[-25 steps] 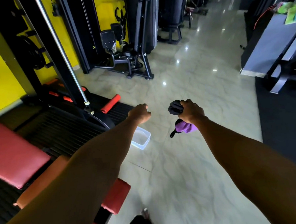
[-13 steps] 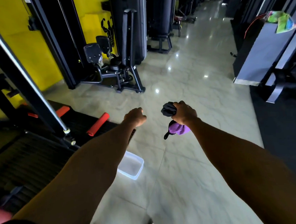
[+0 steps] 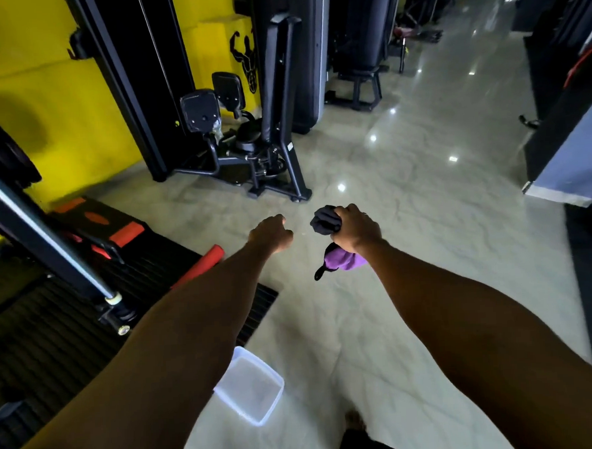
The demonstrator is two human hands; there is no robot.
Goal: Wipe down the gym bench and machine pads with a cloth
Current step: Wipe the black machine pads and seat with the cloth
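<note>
Head view — cloth (image 3: 341,261) bunched inside right grip (image 3: 355,229), ends protruding.

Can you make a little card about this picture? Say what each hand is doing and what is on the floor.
Place: gym aisle with a shiny floor
Right hand: grips a bunched cloth, purple and dark
Left hand: curled in a fist, holds nothing
On the floor: clear plastic tub, partly under the left forearm
Ahead: machine with black pads, by the yellow wall
Wiping: cloth touches no pad
</note>
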